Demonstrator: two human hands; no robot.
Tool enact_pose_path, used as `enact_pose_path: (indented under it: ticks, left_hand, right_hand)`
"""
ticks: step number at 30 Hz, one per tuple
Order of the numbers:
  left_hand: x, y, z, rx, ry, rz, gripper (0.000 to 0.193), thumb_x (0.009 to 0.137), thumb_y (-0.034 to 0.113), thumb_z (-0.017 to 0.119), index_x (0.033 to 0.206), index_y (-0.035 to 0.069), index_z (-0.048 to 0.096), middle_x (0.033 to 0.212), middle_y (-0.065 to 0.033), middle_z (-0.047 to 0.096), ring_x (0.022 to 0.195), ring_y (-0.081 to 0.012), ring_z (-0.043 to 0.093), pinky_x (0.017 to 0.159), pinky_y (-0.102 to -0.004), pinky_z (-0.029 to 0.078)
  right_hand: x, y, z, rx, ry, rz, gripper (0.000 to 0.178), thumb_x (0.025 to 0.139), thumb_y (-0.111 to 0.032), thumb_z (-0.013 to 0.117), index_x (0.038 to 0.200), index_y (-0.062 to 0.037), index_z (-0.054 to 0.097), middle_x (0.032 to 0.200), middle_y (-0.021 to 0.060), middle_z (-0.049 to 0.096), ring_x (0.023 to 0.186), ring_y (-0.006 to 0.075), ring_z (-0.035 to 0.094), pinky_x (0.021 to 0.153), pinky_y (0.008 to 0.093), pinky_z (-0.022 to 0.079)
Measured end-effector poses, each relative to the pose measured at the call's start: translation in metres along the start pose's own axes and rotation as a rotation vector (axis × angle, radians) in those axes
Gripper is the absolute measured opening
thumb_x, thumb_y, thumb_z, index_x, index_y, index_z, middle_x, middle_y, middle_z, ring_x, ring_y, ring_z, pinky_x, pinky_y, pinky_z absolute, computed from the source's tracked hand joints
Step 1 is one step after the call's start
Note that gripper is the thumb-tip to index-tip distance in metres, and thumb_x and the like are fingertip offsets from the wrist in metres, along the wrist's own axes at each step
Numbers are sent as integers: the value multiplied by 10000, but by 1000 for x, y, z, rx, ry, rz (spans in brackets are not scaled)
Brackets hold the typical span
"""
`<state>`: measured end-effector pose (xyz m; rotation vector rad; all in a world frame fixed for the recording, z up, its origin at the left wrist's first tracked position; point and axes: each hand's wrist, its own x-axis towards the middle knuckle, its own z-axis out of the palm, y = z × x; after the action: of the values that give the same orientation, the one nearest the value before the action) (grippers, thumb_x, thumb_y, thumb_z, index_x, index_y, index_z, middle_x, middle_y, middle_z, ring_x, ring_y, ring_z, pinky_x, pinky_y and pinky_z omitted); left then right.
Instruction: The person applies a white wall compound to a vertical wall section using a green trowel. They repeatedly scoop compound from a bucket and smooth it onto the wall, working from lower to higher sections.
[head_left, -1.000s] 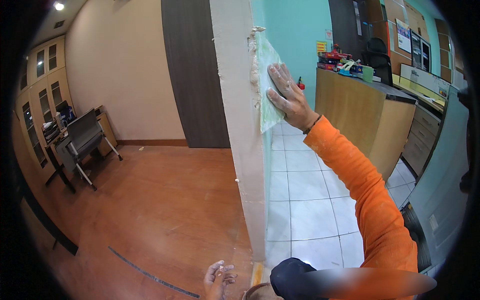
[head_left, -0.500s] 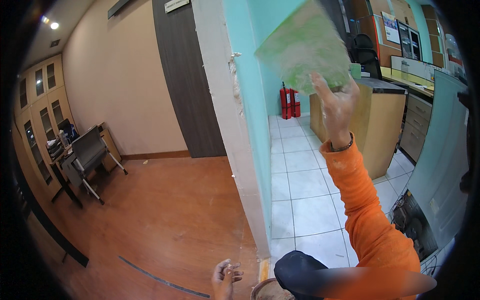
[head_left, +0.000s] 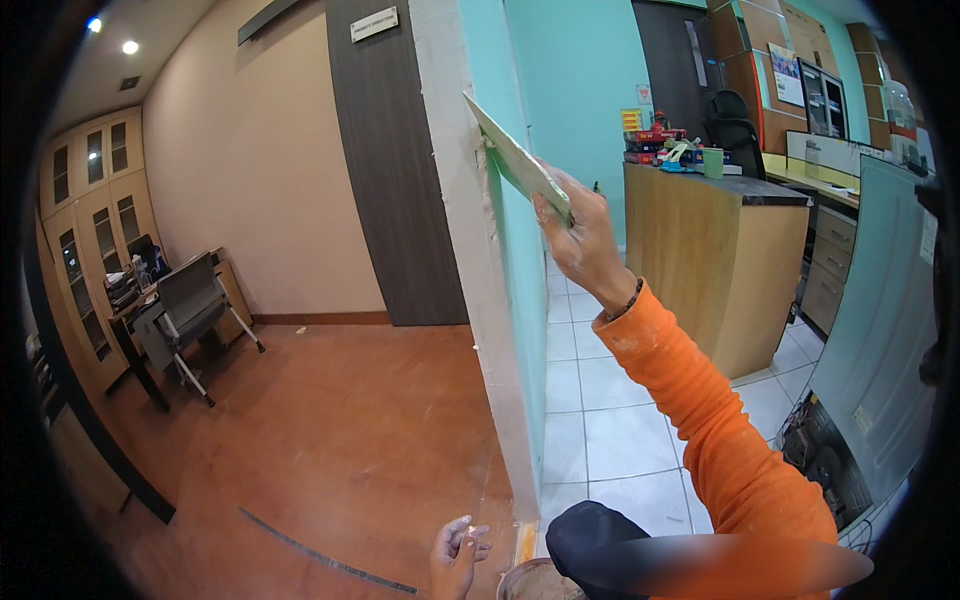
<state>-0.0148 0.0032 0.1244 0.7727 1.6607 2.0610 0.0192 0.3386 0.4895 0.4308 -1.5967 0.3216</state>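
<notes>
My right hand [head_left: 585,230] grips a thin, flat green putty spreader [head_left: 518,160], smeared with pale paste. Tilted, the spreader meets the corner between the white end face of the wall [head_left: 462,200] and its turquoise side. A rough strip of filler shows on that corner just below the tool. Low in the view, my left hand [head_left: 458,560] is raised with its fingers loosely curled and apart, and I see no tool in it. Beside it is a round container [head_left: 505,578] of pale material, partly cut off by the lower edge.
Right of the wall stands a wooden counter [head_left: 690,260] with boxes and a green cup on top. A turquoise panel [head_left: 880,300] leans at the far right. To the left are a grey chair [head_left: 195,300], a desk and tall cabinets [head_left: 85,230] on a reddish-brown floor.
My right hand has swung left and slightly down, bringing the spreader from the open space at right onto the wall's corner. My left hand has hardly moved.
</notes>
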Motion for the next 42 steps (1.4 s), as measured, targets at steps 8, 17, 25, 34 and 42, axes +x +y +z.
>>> enact_pose_path:
  ticks: [8, 17, 25, 34, 42]
  left_hand:
    - [3, 5, 3, -3, -12, -13, 434, 1068, 302, 605, 1428, 70, 533, 1196, -90, 699, 956, -144, 665, 806, -285, 557]
    - [8, 7, 5, 26, -56, -15, 440, 1071, 304, 600, 1432, 62, 528, 1196, -91, 700, 974, -147, 664, 812, -285, 557]
    - [13, 17, 18, 27, -37, 8, 386, 1060, 255, 590, 1383, 46, 565, 1173, -171, 724, 939, -218, 715, 779, -324, 576]
    - [9, 20, 16, 477, -66, 1, 403, 1024, 202, 635, 1363, -6, 570, 1089, -188, 752, 900, -229, 738, 782, -326, 579]
    - [4, 22, 1, 985, -349, -123, 436, 951, 339, 664, 1238, 11, 652, 966, -280, 721, 899, -483, 690, 788, -547, 546]
  right_hand:
    - [-8, -4, 13, -242, -68, -215, 577, 925, 68, 584, 1493, 11, 502, 1473, 218, 575, 1205, 346, 646, 980, 381, 529]
    - [-40, 41, 38, -281, -154, -266, 905, 752, 146, 584, 1601, -2, 307, 1615, 245, 374, 1381, 407, 515, 1096, 413, 507]
    - [-54, 13, -18, -224, -42, 76, 712, 901, 61, 569, 1578, -92, 411, 1394, 266, 598, 1068, 364, 714, 863, 370, 580]
    - [42, -42, -25, -1149, -408, -352, 786, 880, 63, 597, 1582, -242, 418, 1586, 127, 478, 1469, 401, 428, 1103, 608, 455]
    - [32, -54, -15, -1319, -542, -330, 694, 932, -18, 591, 1577, -215, 428, 1568, 180, 464, 1478, 449, 388, 1112, 737, 356]
